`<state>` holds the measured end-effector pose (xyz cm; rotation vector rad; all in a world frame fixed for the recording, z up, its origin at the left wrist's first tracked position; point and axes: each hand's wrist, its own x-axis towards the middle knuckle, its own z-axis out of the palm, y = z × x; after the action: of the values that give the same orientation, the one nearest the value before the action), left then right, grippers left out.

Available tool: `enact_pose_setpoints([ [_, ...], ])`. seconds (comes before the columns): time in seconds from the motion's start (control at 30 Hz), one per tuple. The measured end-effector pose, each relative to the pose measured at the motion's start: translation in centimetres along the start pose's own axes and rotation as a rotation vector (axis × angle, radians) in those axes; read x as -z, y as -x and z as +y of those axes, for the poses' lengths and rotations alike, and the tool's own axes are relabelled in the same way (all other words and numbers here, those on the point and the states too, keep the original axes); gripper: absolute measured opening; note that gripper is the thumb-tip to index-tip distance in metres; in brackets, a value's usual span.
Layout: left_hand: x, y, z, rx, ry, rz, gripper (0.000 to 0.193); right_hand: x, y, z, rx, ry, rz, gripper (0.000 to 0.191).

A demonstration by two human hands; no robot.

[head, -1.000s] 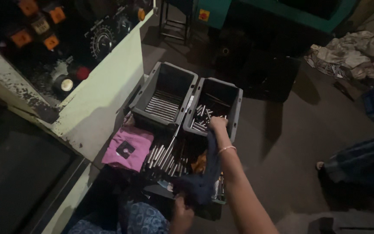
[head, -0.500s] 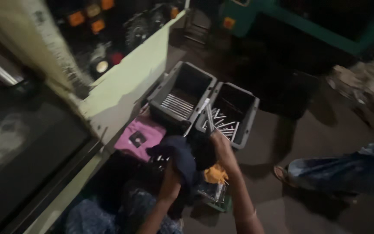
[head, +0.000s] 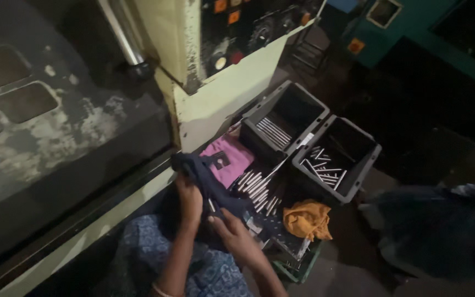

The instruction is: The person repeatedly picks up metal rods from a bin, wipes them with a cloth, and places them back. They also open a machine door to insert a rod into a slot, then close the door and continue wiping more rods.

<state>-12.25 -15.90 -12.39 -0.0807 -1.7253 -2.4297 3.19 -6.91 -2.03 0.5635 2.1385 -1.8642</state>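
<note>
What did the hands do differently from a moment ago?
The right hand came back from the right grey bin of metal rods and joined the left hand on the dark blue cloth, holding it over the lap. Both bins, the pink cloth and the orange rag stayed put.

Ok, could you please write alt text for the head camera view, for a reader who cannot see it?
Seen from above, a person's left hand and right hand hold a dark blue cloth around a small metal rod. Nearby lie loose metal rods, a pink cloth, an orange rag and two grey bins with more rods, beside a pale green machine.
</note>
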Motion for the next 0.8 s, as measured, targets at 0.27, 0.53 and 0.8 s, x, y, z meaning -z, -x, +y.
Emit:
enact_pose_setpoints([
  [0.27, 2.8, 0.7, 7.4, -0.059, -0.905, -0.636, 0.018, 6.2, 1.1, -4.0, 0.105, 0.231, 0.352, 0.042],
  [0.53, 2.9, 4.3, 0.7, 0.160, -0.618, -0.089, 0.034, 9.5, -1.9, -2.5, 0.736, 0.215, 0.937, 0.040],
  [0.8, -2.8, 15.3, -2.2, 0.131, -0.490, -0.274, 0.048, 7.6, -6.1, -2.4, 0.341, -0.343, 0.664, 0.060],
])
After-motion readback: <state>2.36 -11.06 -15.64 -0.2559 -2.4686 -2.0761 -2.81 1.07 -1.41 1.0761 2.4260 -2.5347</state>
